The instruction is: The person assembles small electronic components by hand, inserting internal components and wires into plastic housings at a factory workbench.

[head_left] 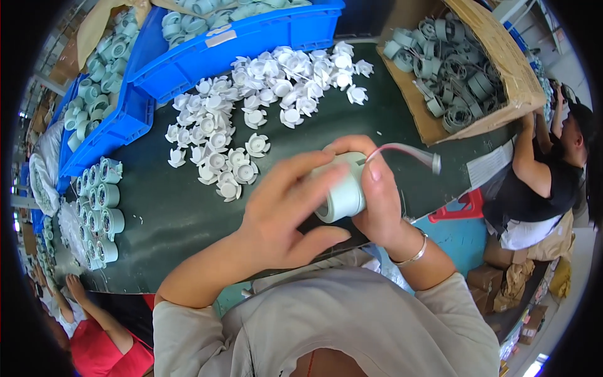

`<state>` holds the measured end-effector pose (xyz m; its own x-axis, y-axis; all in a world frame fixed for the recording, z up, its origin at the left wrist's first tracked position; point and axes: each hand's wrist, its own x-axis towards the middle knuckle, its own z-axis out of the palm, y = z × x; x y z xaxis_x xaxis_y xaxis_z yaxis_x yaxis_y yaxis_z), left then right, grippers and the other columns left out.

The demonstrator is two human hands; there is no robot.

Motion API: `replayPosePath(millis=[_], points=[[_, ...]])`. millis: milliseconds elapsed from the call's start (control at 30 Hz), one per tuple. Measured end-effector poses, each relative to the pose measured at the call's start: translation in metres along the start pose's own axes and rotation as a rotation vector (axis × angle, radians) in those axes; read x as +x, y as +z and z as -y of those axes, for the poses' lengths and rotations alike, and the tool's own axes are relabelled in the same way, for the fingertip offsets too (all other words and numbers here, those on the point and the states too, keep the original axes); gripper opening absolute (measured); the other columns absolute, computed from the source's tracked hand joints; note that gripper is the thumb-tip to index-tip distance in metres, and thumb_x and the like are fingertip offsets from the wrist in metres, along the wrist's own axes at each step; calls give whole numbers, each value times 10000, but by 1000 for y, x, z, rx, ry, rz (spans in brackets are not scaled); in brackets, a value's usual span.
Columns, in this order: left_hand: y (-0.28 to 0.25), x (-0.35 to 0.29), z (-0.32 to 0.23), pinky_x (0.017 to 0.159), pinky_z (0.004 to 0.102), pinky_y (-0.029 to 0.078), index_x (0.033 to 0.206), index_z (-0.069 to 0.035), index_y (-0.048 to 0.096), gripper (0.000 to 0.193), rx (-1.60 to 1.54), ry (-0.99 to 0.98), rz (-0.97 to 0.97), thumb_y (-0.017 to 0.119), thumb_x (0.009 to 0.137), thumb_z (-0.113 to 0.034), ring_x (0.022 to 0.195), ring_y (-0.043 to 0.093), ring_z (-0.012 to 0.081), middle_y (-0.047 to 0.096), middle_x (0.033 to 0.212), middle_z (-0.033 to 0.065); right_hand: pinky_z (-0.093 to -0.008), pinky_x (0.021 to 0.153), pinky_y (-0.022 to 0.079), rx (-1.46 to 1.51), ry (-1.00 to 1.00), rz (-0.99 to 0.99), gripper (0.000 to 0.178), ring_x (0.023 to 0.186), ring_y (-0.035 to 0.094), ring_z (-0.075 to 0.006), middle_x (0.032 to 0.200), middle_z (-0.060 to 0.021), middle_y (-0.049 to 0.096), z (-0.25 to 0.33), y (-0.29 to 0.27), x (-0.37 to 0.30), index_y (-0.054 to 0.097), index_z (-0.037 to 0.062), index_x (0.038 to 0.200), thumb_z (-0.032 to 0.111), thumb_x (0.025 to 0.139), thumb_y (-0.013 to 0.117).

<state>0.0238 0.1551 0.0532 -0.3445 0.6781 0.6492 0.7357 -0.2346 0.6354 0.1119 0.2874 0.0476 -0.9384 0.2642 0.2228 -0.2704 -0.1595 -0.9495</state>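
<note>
While the right hand grips a pale green cylindrical housing above the near edge of the bench, the left hand spreads over the housing's left side, fingers extended and blurred; whether they touch cannot be told. The housing's axis appears to slant between the hands, the right nearer, its cable trailing toward the bench's right edge.

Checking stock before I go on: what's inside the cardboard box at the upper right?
The cardboard box holds a jumbled heap of grey-green ring-shaped parts. What lies beneath the top pieces, and the box's bottom, is covered and can't be seen.
</note>
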Motion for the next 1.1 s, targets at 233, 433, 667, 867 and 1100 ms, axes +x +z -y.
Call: replayPosePath(millis=[233,433,667,867,1100], points=[[7,-6,3,913,398,319,1198,115,347,638,-189,-18,-227,308,841,-413,1088,414,379,382,1207,275,-298,744,376,-153,-85,256,352,837,434,-168,986,-133,421,-12,18,-5,343,-20,1083,222,847,441],[-1,-26,23,891,356,341,1224,28,344,535,-298,-191,-175,391,847,-347,998,482,326,483,1077,167,-277,776,368,-244,24,277,393,886,421,-152,1010,-107,422,-38,26,3,328,-17,1129,167,825,496],[-146,19,91,744,307,443,1030,-26,542,369,482,-271,-265,633,700,-166,841,559,195,578,947,92,-311,757,417,195,221,181,517,873,506,-207,960,-150,510,-28,14,46,435,15,1043,341,698,641],[-378,18,232,752,407,449,1122,-53,481,453,1385,-861,91,572,759,-307,904,557,325,566,997,199,-251,687,413,-47,220,-195,664,812,486,-153,922,-110,480,-31,-16,73,369,43,1014,519,651,656],[-435,0,356,495,365,460,1305,-51,251,709,730,-1614,227,454,801,-506,620,556,234,547,1034,181,-262,727,408,-107,263,-326,608,825,498,-159,923,-104,488,-31,-14,90,372,41,1021,466,681,645]])
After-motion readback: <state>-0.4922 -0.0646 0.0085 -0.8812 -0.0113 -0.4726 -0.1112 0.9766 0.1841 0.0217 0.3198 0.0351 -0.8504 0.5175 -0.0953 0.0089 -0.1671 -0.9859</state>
